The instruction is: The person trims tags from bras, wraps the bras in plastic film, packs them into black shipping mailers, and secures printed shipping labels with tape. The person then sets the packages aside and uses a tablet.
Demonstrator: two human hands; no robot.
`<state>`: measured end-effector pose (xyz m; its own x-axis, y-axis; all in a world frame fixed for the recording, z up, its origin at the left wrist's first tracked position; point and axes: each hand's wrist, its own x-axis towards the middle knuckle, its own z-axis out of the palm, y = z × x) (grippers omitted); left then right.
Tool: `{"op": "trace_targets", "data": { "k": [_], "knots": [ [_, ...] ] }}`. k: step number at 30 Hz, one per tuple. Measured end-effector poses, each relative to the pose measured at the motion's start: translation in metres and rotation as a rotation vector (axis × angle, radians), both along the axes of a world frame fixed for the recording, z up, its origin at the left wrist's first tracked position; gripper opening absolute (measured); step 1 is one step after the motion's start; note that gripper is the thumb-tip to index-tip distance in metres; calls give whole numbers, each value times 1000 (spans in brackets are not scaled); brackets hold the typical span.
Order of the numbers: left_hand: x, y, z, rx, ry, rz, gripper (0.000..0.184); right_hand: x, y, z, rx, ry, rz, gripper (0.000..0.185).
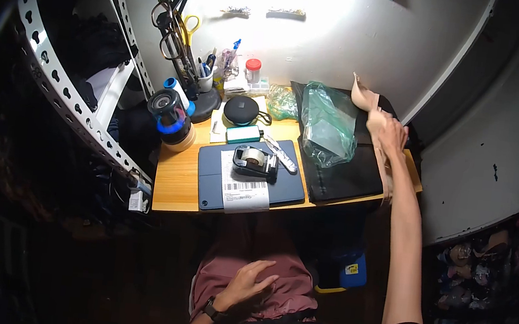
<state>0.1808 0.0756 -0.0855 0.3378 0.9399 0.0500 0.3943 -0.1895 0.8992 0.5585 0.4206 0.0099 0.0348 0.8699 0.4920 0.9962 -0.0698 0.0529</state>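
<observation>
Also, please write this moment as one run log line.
right hand: on beige item | left hand: over pink garment | tape dispenser: on printed paper

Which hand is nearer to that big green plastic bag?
The right hand, just right of the bag at the desk. The left hand is farther away, over the lap.

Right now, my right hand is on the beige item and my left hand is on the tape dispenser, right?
Not quite: the head view shows your left hand over your pink trousers, away from the tape dispenser. Your right hand is on the beige item.
</observation>
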Motion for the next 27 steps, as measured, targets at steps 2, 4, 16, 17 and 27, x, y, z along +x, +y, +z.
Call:
{"op": "trace_targets", "data": {
  "k": [2,4,16,17,27],
  "knots": [
    [11,12,24,45,-109,25,28,-9,-21,20,246,29,38,31],
    [23,25,44,82,-216,50,25,-39,-75,61,297,197,61,33],
    [41,31,65,-1158,-1408,-27,50,-167,-298,79,-615,429,970,27],
    [36,24,44,-1180,-1392,16,41,-173,-297,73,-807,377,985,28],
    [-9,-14,24,-720,-1205,334,42,-207,-115,-39,-297,211,903,51]
  ]
}}
